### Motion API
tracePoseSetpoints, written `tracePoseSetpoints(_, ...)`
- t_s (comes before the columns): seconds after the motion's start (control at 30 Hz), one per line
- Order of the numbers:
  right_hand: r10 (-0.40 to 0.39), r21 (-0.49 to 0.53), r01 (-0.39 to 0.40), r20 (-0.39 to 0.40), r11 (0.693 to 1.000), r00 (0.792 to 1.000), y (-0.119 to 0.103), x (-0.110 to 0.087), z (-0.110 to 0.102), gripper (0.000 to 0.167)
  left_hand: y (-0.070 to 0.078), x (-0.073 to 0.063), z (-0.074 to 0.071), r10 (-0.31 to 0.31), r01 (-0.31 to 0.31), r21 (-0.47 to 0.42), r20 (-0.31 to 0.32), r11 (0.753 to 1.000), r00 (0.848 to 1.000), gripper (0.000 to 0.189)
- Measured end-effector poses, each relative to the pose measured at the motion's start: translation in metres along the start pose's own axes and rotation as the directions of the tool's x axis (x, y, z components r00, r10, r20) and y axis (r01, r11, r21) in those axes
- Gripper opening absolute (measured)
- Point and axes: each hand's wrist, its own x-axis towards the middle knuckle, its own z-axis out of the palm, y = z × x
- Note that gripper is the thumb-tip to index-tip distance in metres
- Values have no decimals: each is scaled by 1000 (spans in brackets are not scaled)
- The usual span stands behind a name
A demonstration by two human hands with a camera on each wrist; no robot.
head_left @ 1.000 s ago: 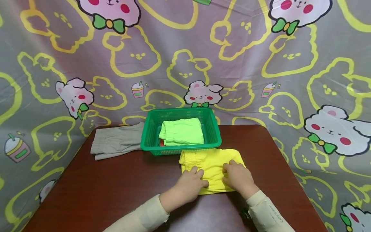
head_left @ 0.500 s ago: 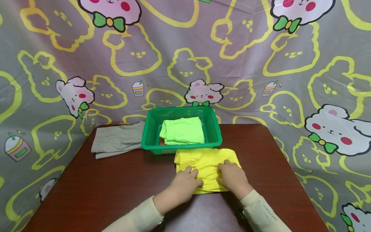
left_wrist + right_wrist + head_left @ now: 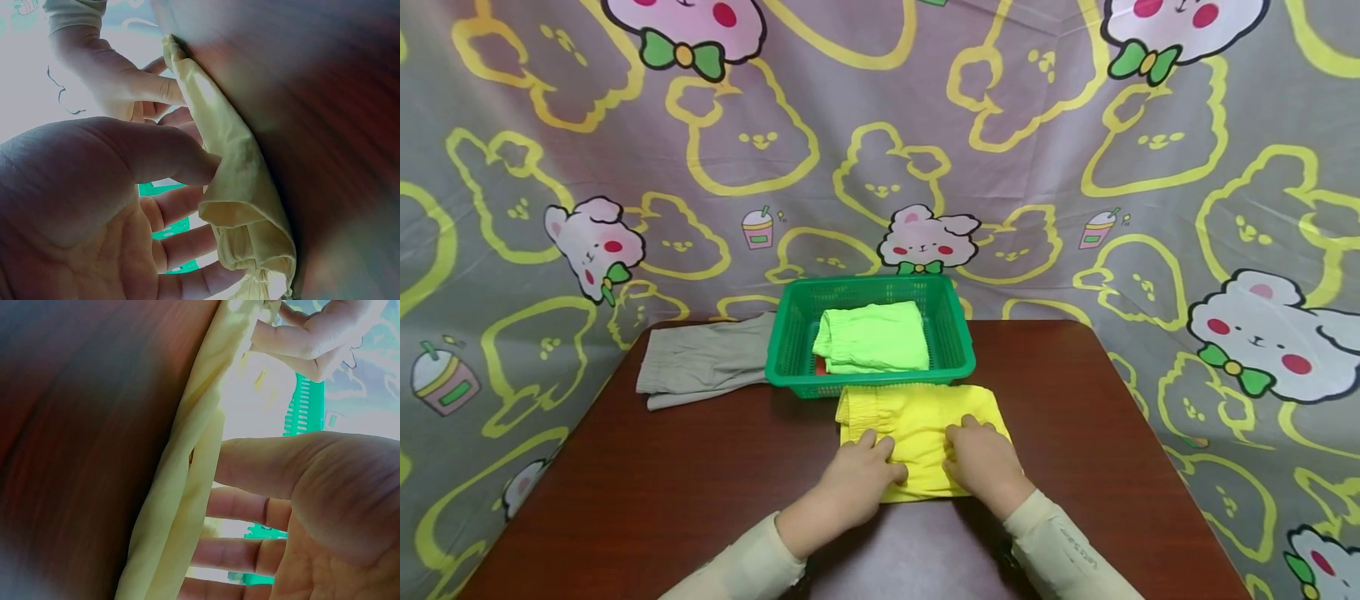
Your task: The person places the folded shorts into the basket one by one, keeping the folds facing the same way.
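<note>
Folded yellow shorts (image 3: 925, 417) with a gathered elastic waistband lie flat on the table, right at the front of the green basket. The left hand (image 3: 857, 479) rests its fingertips on their waistband side, thumb near the front edge. On the other side, the right hand (image 3: 988, 462) presses its fingertips into the cloth. Both wrist views show extended fingers over the yellow shorts (image 3: 234, 156), with the thumbs touching the layered near edge of the fabric (image 3: 187, 481). Neither hand curls round the cloth.
The green plastic basket (image 3: 868, 390) holds folded lime-green shorts (image 3: 880, 337) with something red beneath. A grey garment (image 3: 700, 358) with an elastic waistband lies left of the basket, partly behind it. A patterned curtain (image 3: 820, 192) surrounds the brown table (image 3: 625, 492).
Both hands have slid the yellow shorts to the left along the front of the basket. The basket and the other clothes have stayed put.
</note>
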Motion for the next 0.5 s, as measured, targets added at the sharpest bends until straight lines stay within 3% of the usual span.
tracePoseSetpoints(0.2,1,13,-1,-22,1000,1000,-6,-1,-2,36,-2,-3,4,-2,1,-13,-48,1000,999,30)
tracePoseSetpoints(0.5,5,16,-5,-26,1000,1000,-9,0,-2,35,-4,-8,-1,-5,4,-17,-56,1000,998,28)
